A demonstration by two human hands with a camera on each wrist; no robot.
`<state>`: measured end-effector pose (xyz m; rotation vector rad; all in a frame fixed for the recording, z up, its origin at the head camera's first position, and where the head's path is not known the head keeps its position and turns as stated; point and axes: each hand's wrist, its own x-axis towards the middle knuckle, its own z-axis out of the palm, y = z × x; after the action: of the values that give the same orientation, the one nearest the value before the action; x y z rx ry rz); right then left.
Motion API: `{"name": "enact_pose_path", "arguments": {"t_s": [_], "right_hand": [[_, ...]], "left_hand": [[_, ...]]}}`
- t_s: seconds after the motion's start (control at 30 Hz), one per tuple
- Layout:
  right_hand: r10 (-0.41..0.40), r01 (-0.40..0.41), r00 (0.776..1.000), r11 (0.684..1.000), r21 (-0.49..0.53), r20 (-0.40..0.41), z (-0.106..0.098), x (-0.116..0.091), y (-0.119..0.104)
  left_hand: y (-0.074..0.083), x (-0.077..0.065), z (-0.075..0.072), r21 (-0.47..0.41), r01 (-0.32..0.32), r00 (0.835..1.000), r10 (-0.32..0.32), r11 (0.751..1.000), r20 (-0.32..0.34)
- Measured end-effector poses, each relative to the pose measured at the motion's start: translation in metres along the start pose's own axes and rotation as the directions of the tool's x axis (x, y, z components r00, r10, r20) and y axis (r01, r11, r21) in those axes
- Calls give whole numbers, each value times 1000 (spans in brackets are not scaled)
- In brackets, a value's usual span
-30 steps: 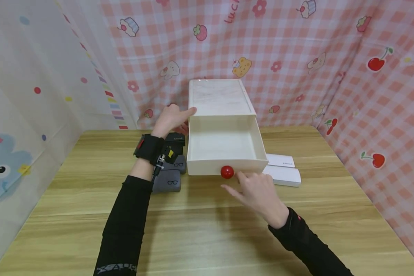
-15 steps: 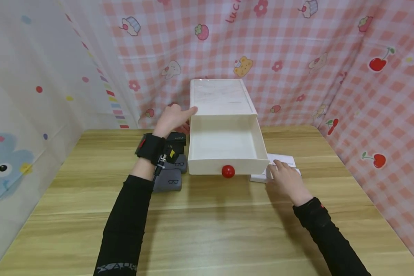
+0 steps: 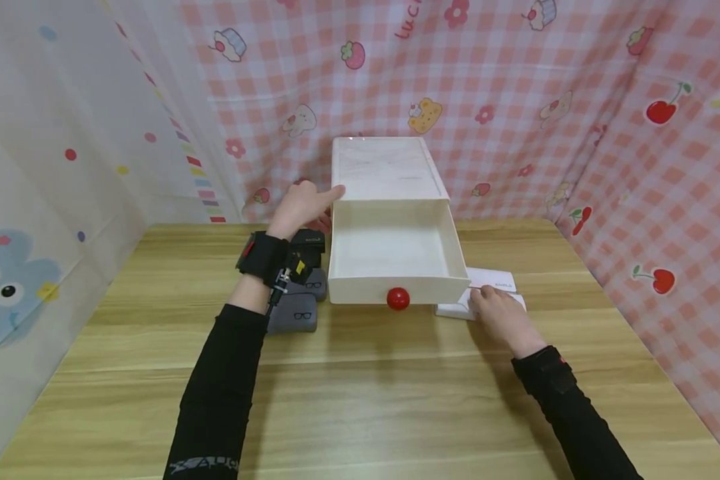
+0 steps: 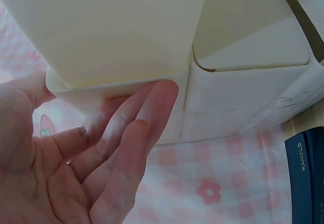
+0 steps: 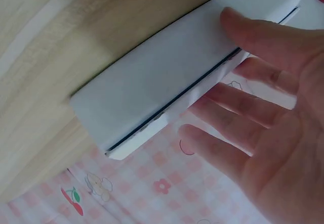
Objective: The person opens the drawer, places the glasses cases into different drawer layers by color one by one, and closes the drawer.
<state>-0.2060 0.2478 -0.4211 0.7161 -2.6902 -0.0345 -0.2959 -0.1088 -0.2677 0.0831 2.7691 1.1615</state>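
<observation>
A white drawer box [image 3: 384,167] stands at the back of the table, its drawer [image 3: 360,291] pulled out and showing a bare inside. A round red knob [image 3: 399,299] sits on the drawer front. My left hand [image 3: 303,205] holds the box's left front edge, thumb on top and fingers along the side wall [image 4: 167,107]. To the right of the drawer, my right hand [image 3: 503,319] grips the nearer white glasses case [image 5: 167,72]. Its thumb lies on one face, and the fingers are on the other side, partly hidden. The farther white case [image 3: 497,279] lies just behind.
Left of the box lie grey glasses cases [image 3: 294,313] printed with a glasses icon, and a black case [image 3: 309,240] behind them, partly covered by the left wrist gear. A checked pink curtain [image 3: 504,60] hangs behind the wooden table [image 3: 360,413].
My right hand has moved from beside the red knob rightward to the nearer white case, and its fingers have closed around it. The left hand stays on the box.
</observation>
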Motion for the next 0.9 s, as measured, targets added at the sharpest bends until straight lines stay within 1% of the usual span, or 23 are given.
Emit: {"name": "enact_pose_path", "arguments": {"t_s": [0.07,0.1,0.23,0.33,0.4,0.47,0.53,0.63,0.73,0.8,0.9], "right_hand": [[21,-21,1000,1000,-13,22,-1,-1,1],[30,-30,999,999,-10,38,-2,-1,2],[64,-72,990,996,54,126,-5,1,12],[61,-79,983,992,100,176,-9,1,20],[51,-72,982,991,109,184,-13,1,23],[43,-63,983,992,112,177,-21,2,25],[38,-54,989,992,111,146,-30,4,26],[21,-30,997,993,112,81,-45,8,30],[11,-13,1000,994,105,16,-61,13,34],[17,-16,1000,996,90,-8,-71,16,36],[51,-49,998,996,73,-31,-88,21,38]], "left_hand": [[0,0,0,-15,-3,1000,3,1000,2],[0,0,0,4,-7,1000,7,1000,-4],[0,0,0,36,-6,1000,7,999,-27],[1,0,0,0,8,1000,-8,1000,-9],[1,-1,0,-19,10,1000,-10,1000,2],[1,-1,0,-12,5,1000,-5,1000,3],[1,-1,-1,-7,0,1000,0,1000,-3],[1,-1,-1,-17,1,1000,-1,1000,-4],[1,-1,0,-33,6,1000,-6,999,1],[1,-1,1,-31,7,1000,-7,1000,1],[0,0,2,-29,5,1000,-6,1000,-2]]}}
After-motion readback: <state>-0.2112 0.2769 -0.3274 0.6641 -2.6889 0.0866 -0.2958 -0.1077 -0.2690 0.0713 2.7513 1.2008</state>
